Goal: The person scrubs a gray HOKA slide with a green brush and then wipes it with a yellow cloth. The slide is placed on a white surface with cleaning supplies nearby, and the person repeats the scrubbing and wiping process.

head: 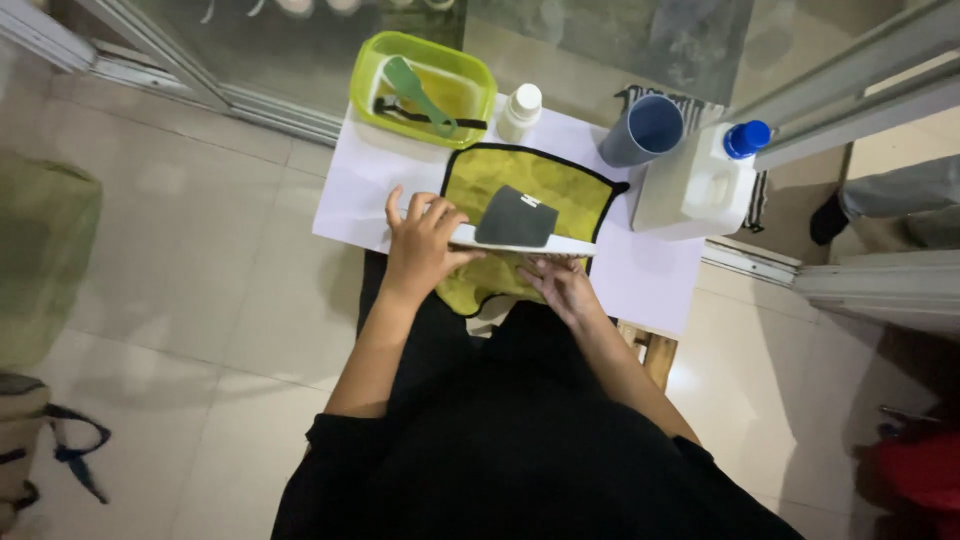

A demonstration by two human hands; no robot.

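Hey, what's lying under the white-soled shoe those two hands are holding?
Under the white-soled dark shoe a yellow-green black-edged cloth is spread over white paper. The left hand and right hand cover its near part.

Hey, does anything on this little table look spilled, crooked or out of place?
Nothing looks spilled or broken. The yellow cloth droops over the table's near edge, and the white jug sits at the far right corner, partly past the edge. Left hand and right hand grip the shoe on the cloth.
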